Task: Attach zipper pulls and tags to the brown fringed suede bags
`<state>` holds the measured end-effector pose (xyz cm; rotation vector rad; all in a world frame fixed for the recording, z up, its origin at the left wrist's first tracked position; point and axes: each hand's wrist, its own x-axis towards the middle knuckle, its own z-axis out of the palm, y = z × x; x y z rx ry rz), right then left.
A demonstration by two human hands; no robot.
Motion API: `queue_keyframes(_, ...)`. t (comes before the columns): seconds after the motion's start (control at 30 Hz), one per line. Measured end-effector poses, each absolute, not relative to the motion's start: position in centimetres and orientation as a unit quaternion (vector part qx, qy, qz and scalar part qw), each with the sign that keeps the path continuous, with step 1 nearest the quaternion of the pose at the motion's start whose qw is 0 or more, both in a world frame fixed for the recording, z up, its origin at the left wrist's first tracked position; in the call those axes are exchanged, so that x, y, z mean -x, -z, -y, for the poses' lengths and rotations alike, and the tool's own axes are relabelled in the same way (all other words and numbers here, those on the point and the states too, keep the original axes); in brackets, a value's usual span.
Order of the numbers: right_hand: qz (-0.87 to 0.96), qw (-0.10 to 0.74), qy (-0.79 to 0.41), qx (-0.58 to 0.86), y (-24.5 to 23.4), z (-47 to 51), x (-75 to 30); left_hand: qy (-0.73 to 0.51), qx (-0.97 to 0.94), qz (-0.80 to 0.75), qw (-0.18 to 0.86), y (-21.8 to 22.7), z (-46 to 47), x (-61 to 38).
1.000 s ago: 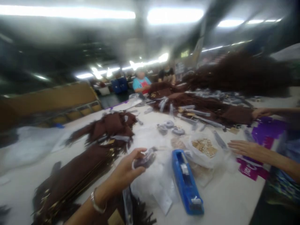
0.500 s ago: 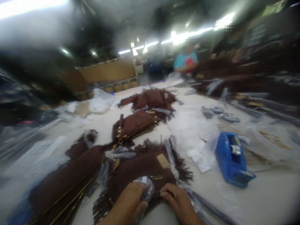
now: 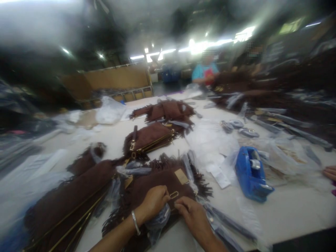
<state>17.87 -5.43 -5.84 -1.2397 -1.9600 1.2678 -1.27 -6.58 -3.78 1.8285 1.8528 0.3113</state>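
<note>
A dark brown fringed bag (image 3: 149, 182) lies flat before me, with a tan tag (image 3: 181, 176) and a slim gold metal loop (image 3: 174, 194) on its face. My left hand (image 3: 154, 199), a silver bangle at its wrist, is closed over the bag with its fingertips just left of the loop. What those fingers hold is hidden. Under that hand rests a plastic-wrapped coil (image 3: 160, 218). From the right, my right hand (image 3: 193, 213) pinches at the bag's near edge, just below the loop. Plastic-wrapped straps (image 3: 228, 224) extend from the bag's right side.
More brown bags lie left (image 3: 73, 196) and beyond (image 3: 151, 136). A blue tape dispenser (image 3: 248, 175) stands at right beside clear plastic bags (image 3: 212, 140). Wrapped coils (image 3: 249, 132) sit farther back. Another person's hand (image 3: 330, 173) shows at the right edge; a person in turquoise (image 3: 201, 72) is across the table.
My left hand has moved up and right from the wrapped coil towards the gold loop. My right hand stays near the bag's edge. Another person's hand has appeared at the right.
</note>
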Motion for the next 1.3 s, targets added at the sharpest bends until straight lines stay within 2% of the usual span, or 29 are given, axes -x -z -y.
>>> queue_keyframes(0.23, 0.681, 0.23, -0.502, 0.482, 5.8, 4.8, -17.3, -0.186, -0.659, -0.682, 0.259, 2.7, 7.6, -1.8)
queue_keyframes(0.37, 0.672, 0.212, -0.507, 0.496, 5.8, 4.4, -17.4, -0.278, -0.607, -0.652, 0.36, 3.8, 7.7, -1.2)
queue_keyframes(0.5, 0.698, 0.192, -0.476, 0.499, 5.7, 4.4, -17.4, -0.316, -0.542, -0.606, 0.489, 4.3, 7.9, 0.0)
queue_keyframes(0.6, 0.715, 0.187, -0.46, 0.492, 5.7, 4.4, -17.4, -0.35, -0.485, -0.6, 0.532, 4.8, 7.9, 0.1)
queue_keyframes(0.8, 0.738, 0.188, -0.438, 0.478, 5.7, 4.4, -17.4, -0.398, -0.435, -0.607, 0.532, 5.5, 8.1, -0.5)
queue_keyframes(1.1, 0.717, 0.218, -0.482, 0.454, 5.8, 4.2, -17.7, -0.377, -0.469, -0.625, 0.497, 5.4, 8.3, -0.8)
queue_keyframes(1.3, 0.693, 0.229, -0.51, 0.455, 6.6, 4.3, -17.7, -0.444, -0.425, -0.615, 0.493, 6.2, 8.5, -2.0)
